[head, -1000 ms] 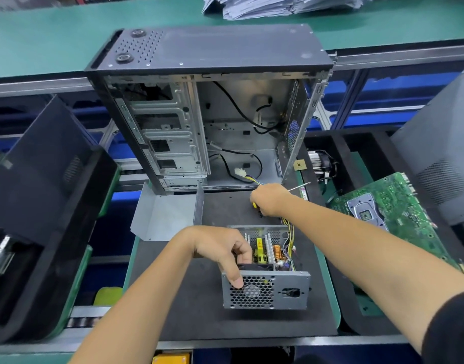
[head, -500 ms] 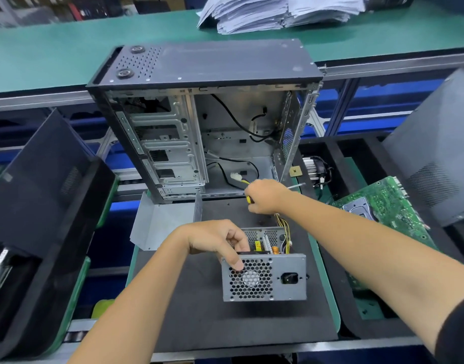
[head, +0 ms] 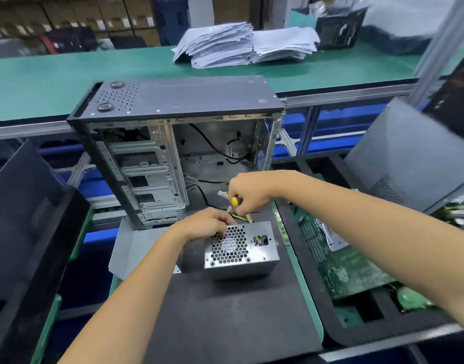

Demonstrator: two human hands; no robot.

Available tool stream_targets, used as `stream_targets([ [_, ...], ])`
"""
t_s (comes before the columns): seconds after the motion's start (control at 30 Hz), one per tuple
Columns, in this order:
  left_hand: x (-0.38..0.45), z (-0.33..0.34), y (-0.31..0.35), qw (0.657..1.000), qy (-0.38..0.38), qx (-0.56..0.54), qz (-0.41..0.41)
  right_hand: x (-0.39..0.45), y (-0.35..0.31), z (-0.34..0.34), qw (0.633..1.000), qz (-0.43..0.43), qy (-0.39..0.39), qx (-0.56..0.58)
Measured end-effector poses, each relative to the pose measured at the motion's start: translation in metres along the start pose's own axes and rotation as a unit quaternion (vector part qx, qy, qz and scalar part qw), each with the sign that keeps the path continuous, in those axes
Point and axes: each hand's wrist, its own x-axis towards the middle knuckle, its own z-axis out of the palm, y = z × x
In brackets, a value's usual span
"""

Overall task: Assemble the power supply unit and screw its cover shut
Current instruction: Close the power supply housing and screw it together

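Because the yellow wires (head: pixel 242 216) bunch at the far edge of the power supply unit (head: pixel 241 249), they could be pinched when the cover goes on — a judgement. The unit's left corner is gripped by the left hand (head: pixel 204 225); behind the unit, a screwdriver (head: pixel 235 201) is clasped in the right hand (head: pixel 248 191) — fingers curled.

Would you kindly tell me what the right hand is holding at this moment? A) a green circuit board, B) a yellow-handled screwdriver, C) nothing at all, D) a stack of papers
B: the right hand has its fingers curled round a yellow-handled screwdriver, above the power supply, while the circuit board and the papers lie untouched.
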Motion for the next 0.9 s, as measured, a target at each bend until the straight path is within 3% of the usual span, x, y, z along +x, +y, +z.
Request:
stream_targets([
  [0.17,0.006,0.005,0.017,0.993,0.026,0.102,0.057,0.0,0.0,0.008,0.993,0.036,-0.114,0.018],
  [0.33,0.012,0.026,0.007,0.985,0.138,0.002,0.103,0.001,0.005,0.013,0.991,0.052,-0.103,0.066],
  [0.5,0.014,0.044,0.0,0.946,0.267,-0.125,0.134,0.002,0.011,0.006,0.979,0.098,-0.051,0.17],
  [0.73,0.016,0.05,-0.004,0.92,0.345,-0.103,0.157,0.002,0.012,0.003,0.974,0.106,-0.03,0.196],
  [0.77,0.017,0.049,-0.005,0.92,0.346,-0.094,0.16,0.001,0.013,0.003,0.976,0.108,-0.007,0.187],
  [0.83,0.017,0.047,-0.005,0.92,0.345,-0.086,0.166,0.002,0.011,0.0,0.969,0.112,0.121,0.182],
  [0.9,0.018,0.046,-0.006,0.922,0.34,-0.082,0.165,0.003,0.006,-0.011,0.908,0.123,0.296,0.272],
])
